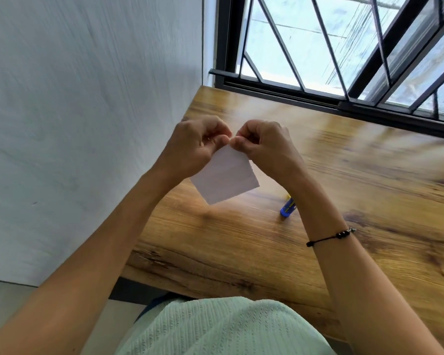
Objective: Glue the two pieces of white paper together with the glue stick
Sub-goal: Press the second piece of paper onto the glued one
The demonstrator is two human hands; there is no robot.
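Observation:
White paper (224, 176) hangs in the air above the wooden table (356, 175), pinched at its top corner by both hands. My left hand (194, 146) and my right hand (264, 144) meet thumb to thumb at that corner. I cannot tell whether it is one sheet or two lying together. A blue glue stick (287, 207) lies on the table under my right wrist, partly hidden by my forearm.
A white wall runs along the table's left edge. A window with black bars (344, 47) stands behind the far edge. My right wrist wears a black cord bracelet (328, 237).

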